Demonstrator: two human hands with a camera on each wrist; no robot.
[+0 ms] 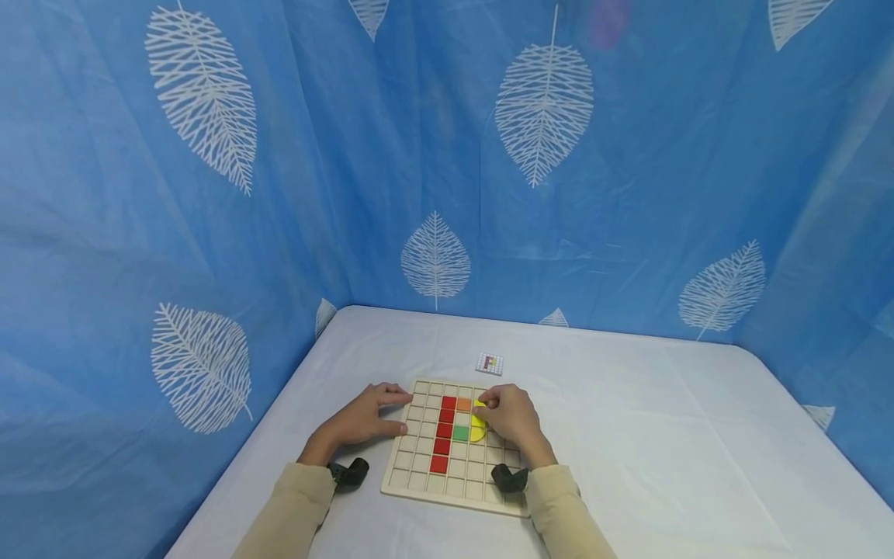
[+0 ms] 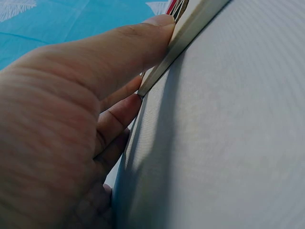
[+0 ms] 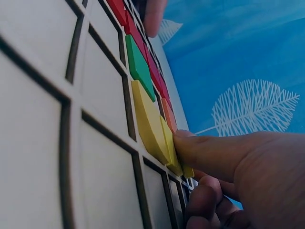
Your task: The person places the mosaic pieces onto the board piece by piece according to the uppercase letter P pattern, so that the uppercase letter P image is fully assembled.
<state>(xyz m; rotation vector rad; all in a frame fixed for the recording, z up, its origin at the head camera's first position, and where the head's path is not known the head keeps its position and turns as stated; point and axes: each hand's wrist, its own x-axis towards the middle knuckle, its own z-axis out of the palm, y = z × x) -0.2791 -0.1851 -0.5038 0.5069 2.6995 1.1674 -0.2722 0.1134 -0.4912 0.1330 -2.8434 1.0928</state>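
Observation:
A square wooden grid board (image 1: pixel 454 501) lies on the white-covered table. A column of several red square tiles (image 1: pixel 441 446) runs down its middle, with an orange square tile (image 1: pixel 464 404) and a green square tile (image 1: pixel 461 433) to the right. Beside these are yellow tiles with curved edges (image 1: pixel 477 435). My right hand (image 1: pixel 514 417) pinches a yellow tile (image 3: pixel 188 172) at the upper end of the yellow group, its fingertips partly hiding it. My left hand (image 1: pixel 365 415) rests at the board's left edge, thumb and fingers extended against the rim (image 2: pixel 178 45).
A small card with a coloured grid pattern (image 1: pixel 490 363) lies just beyond the board. Blue curtains with white leaf prints (image 1: pixel 545 116) hang behind and on both sides of the table (image 1: pixel 663 435). Black wrist cameras (image 1: pixel 349 473) sit on both wrists.

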